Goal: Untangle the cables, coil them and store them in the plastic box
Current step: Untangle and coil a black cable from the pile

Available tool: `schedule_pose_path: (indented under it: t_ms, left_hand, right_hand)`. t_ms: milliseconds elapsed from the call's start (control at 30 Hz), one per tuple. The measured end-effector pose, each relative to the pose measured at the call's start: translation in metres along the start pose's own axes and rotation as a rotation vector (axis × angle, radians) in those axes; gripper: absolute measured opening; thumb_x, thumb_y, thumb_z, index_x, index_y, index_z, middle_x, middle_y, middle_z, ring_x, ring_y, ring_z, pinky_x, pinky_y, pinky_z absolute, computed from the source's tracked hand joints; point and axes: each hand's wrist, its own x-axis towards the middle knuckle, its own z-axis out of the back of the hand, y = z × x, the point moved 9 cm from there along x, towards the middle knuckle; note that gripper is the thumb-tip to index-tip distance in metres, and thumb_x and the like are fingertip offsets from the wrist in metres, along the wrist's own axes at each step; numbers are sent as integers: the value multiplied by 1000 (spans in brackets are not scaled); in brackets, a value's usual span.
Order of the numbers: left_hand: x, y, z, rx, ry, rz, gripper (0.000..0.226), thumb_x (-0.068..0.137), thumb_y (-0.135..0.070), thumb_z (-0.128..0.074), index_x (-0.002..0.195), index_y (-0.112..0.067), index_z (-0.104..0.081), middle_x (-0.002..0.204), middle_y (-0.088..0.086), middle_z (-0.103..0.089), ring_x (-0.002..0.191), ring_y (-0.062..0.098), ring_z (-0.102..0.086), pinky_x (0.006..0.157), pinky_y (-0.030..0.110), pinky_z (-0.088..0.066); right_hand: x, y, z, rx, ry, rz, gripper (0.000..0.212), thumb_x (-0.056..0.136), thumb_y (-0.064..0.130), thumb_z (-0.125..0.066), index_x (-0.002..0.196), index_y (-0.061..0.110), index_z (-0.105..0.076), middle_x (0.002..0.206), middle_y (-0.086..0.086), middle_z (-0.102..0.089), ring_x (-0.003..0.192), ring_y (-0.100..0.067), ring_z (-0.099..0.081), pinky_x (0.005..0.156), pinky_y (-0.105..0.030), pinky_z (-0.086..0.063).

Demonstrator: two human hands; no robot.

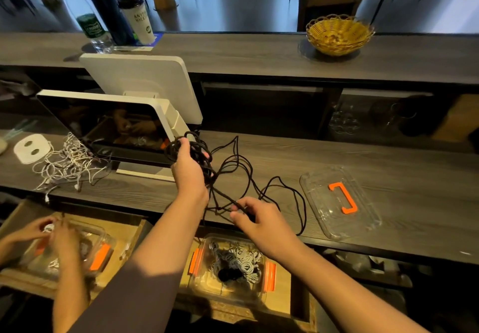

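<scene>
My left hand is raised over the table, fingers curled round a bundle of black cable already looped; I hold it high, I judge, so the loose run hangs free of the surface and the loops keep their shape. My right hand sits lower, near the table's front edge, pinching a strand of the same cable between thumb and fingers, placed to feed the slack or pick out a crossing. The remaining length lies in open loops on the table between my hands and the lid, which rests flat to the right, well out of the working area. The box stands open below the table edge, directly under my hands, with coiled cables inside. White cables lie tangled to the left, untouched. Another person's hands work at a second box, lower left.
</scene>
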Motion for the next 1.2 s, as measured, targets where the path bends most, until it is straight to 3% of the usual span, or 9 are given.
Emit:
schedule_pose_path:
  t_ms: [133,267,400,500,567,700,933,1067,1200]
  left_hand:
    - [-1,-22,-4,527,-6,-302,21,101,-41,-54,106,-21,-57,94,-4,-60,81,9,-56,65,23,-42]
    - [1,10,-35,1193,413,-323,15,102,-38,-53,96,-28,-62,85,-6,-62,79,10,-58,64,23,-42]
    - [-16,45,-32,909,795,94,64,87,-76,-41,114,-22,-64,104,7,-72,96,23,-69,91,42,-55]
    - [-41,49,-37,748,1017,254,91,71,-91,-45,116,-14,-62,94,4,-75,81,15,-68,69,26,-55]
    - [-51,46,-40,748,1106,264,78,75,-75,-64,112,-7,-61,81,-4,-73,69,6,-65,58,17,-50]
    - [-37,36,-38,539,984,250,38,86,-48,-57,97,-14,-68,79,7,-67,57,10,-57,49,19,-43]
    - [-18,29,-33,191,801,246,44,98,-46,-46,99,-7,-65,86,18,-67,63,19,-58,46,19,-44]
    - [-15,24,-36,8,695,250,41,102,-33,-40,113,-3,-65,80,12,-65,68,16,-60,67,27,-51]
    - [-9,25,-34,-92,537,277,39,101,-35,-43,110,-6,-68,89,11,-67,82,19,-64,91,36,-48]
  right_hand:
    - [1,17,11,-190,53,95,17,100,41,-51,94,28,-60,80,3,-65,70,-7,-59,65,-35,-52]
    - [14,53,30,-386,33,291,30,99,43,-35,105,26,-58,93,10,-61,84,-6,-58,77,-30,-52]
    - [43,72,60,-482,-78,412,40,96,45,-36,108,19,-63,93,13,-56,86,-4,-54,75,-25,-45]
    - [58,79,76,-455,-167,471,42,90,57,-46,96,19,-63,83,7,-63,76,-12,-61,66,-30,-50]
    - [67,82,85,-398,-223,441,49,81,67,-54,85,18,-62,73,5,-63,67,-12,-61,60,-30,-50]
    - [83,67,87,-266,-177,287,58,83,69,-51,68,14,-61,56,3,-55,52,-7,-50,56,-32,-46]
    - [76,17,59,66,62,33,47,101,49,-43,73,18,-63,56,4,-47,49,-13,-42,50,-27,-38]
    - [59,1,25,443,179,-126,38,104,41,-42,85,15,-62,61,6,-44,50,-10,-36,46,-22,-32]
    - [47,-3,3,528,185,-175,37,106,38,-37,92,13,-61,60,4,-42,50,-11,-36,45,-22,-34]
